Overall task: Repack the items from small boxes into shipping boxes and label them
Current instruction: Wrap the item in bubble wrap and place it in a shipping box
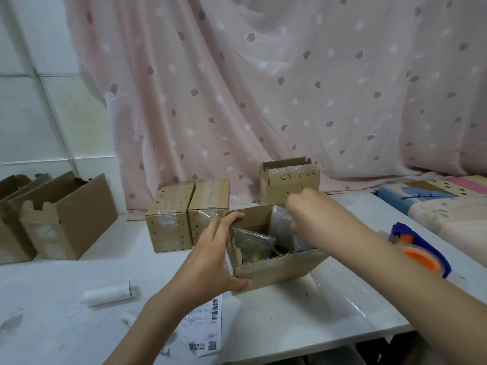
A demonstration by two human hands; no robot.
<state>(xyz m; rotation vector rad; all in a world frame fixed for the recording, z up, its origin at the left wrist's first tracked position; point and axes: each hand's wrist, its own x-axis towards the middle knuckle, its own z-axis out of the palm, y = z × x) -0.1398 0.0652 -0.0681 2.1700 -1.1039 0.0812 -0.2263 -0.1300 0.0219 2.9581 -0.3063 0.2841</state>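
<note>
An open cardboard shipping box [279, 267] stands on the white table in front of me. My left hand [216, 256] grips its left wall, fingers over the rim and thumb at the base. My right hand [303, 209] reaches over the box and pinches the top of an upright bubble-wrapped item [283, 227] inside it. A second bubble-wrapped item [253, 241] leans in the left part of the box, with something yellow beneath. A printed shipping label [204, 325] lies flat on the table near my left forearm.
Two taped small boxes [187, 214] stand behind the open one, a third [290, 180] farther back. Empty open boxes [66, 214] sit at the far left. A blue and orange tape dispenser [419, 248] is at right. A white roll [110, 293] lies front left.
</note>
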